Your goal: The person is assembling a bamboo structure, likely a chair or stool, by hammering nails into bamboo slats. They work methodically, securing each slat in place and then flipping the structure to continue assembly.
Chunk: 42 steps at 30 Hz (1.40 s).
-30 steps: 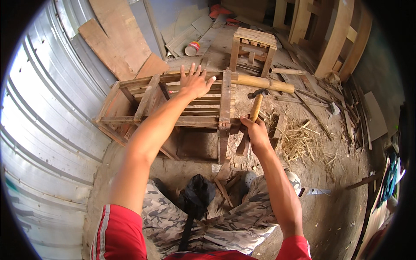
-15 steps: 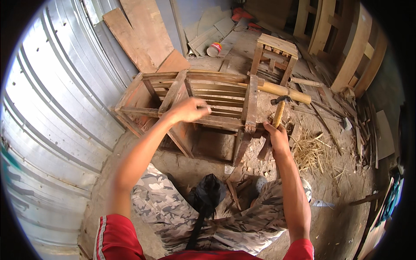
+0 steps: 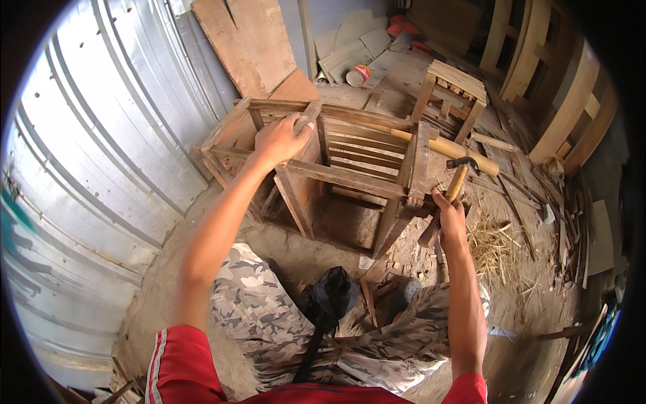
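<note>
A brown slatted wooden frame (image 3: 350,174), like an unfinished cabinet lying on its side, is on the ground in front of my knees. My left hand (image 3: 281,141) is closed over its middle crosspiece (image 3: 309,116), thumb and fingers on the wood. Beyond the frame's right end, my right hand (image 3: 452,219) is wrapped round the wooden handle of a claw hammer (image 3: 459,178). The hammer's dark head points up and away from me. A dark wooden piece (image 3: 428,233) juts out beside that hand; whether my fingers touch it is hidden.
Corrugated metal sheeting (image 3: 101,155) walls the left side. Behind the frame are a bamboo pole (image 3: 464,153), a small wooden stool (image 3: 457,84) and leaning boards (image 3: 259,47). Straw shavings (image 3: 494,246) and wood scraps litter the right. A black bag (image 3: 331,296) hangs between my knees.
My left hand has moved from above the front rail onto the middle crosspiece and closed on it. My right hand still holds the hammer. The whole view has shifted slightly.
</note>
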Each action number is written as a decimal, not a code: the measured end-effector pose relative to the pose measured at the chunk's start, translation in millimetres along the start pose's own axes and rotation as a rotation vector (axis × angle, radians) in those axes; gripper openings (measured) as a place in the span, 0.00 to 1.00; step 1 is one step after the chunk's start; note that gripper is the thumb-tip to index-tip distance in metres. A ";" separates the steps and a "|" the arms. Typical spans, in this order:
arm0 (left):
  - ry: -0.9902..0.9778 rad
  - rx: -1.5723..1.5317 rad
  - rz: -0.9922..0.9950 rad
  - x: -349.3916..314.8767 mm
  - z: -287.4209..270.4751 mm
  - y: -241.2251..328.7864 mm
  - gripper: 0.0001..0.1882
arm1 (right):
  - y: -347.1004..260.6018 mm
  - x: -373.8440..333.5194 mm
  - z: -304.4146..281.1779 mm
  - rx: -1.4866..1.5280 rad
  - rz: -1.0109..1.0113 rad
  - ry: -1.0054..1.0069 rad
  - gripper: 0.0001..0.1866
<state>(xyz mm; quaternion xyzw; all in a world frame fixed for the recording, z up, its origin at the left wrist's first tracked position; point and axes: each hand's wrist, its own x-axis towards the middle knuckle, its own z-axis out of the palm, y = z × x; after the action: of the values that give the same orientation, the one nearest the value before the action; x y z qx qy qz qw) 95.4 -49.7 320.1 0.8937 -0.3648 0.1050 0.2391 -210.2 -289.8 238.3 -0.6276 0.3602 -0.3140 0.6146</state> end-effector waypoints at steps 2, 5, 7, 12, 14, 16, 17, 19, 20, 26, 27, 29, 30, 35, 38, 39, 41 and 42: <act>0.074 0.326 -0.060 7.3 41.0 -48.1 0.47 | 0.6 -1.9 12.4 0.016 -0.019 -0.028 0.20; -0.221 0.119 -0.309 3.8 41.2 -12.8 0.48 | -3.1 -5.4 5.6 -0.061 -0.037 0.018 0.21; -0.214 0.105 -0.311 1.1 39.8 -18.6 0.47 | -13.7 -11.8 9.4 -0.123 -0.033 0.029 0.21; -0.221 0.077 -0.341 2.3 37.0 -9.4 0.43 | -32.7 -1.1 7.5 -0.189 -0.169 0.017 0.24; -0.269 0.086 -0.348 4.4 34.5 -8.7 0.43 | -36.5 13.0 5.7 -0.339 -0.222 0.040 0.20; -0.298 0.109 -0.348 6.9 33.2 -16.0 0.43 | -44.7 22.2 16.7 -0.390 -0.323 0.051 0.17; -0.294 0.098 -0.332 9.3 33.6 -14.9 0.43 | -50.1 27.5 18.8 -0.421 -0.376 0.068 0.16; -0.322 0.048 -0.323 13.5 34.1 -13.1 0.43 | -52.8 46.7 24.6 -0.595 -0.453 0.027 0.16; -0.340 0.023 -0.315 16.3 34.7 -11.5 0.43 | -53.3 54.1 26.3 -0.683 -0.488 0.011 0.16; -0.296 -0.192 -0.252 41.1 22.9 -71.5 0.40 | -46.6 44.7 48.9 -0.785 -0.373 -0.097 0.15; -0.147 -0.225 -0.247 41.2 16.5 -90.0 0.34 | -46.6 42.2 48.8 -0.765 -0.361 -0.123 0.14; -0.039 -0.007 -0.319 46.5 -9.6 -98.8 0.26 | -45.4 40.0 36.1 -0.589 -0.306 -0.098 0.13; 0.087 0.041 -0.304 47.1 -15.8 -108.0 0.27 | -44.1 39.4 31.4 -0.500 -0.274 -0.086 0.13; -0.085 0.231 -0.506 77.6 -27.0 -224.3 0.40 | -48.5 52.1 15.9 -0.250 -0.060 -0.071 0.13; -0.265 0.238 -0.491 80.2 -35.8 -298.4 0.40 | -45.0 58.9 16.8 -0.221 -0.012 -0.128 0.14; -0.329 0.234 -0.465 81.5 -32.0 -302.5 0.40 | -45.7 58.7 17.3 -0.220 -0.002 -0.117 0.14; -0.317 0.229 -0.535 87.1 -21.6 -293.5 0.39 | -46.3 57.3 17.6 -0.228 0.022 -0.087 0.14; -0.314 0.222 -0.568 86.9 -16.8 -279.7 0.38 | -45.4 56.8 12.1 -0.213 0.038 -0.084 0.13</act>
<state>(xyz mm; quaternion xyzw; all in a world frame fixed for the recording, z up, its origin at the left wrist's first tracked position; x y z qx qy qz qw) 353.4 79.7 267.9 0.9854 -0.1201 -0.0656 0.1008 -166.2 -331.5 280.3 -0.6951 0.3770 -0.2356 0.5649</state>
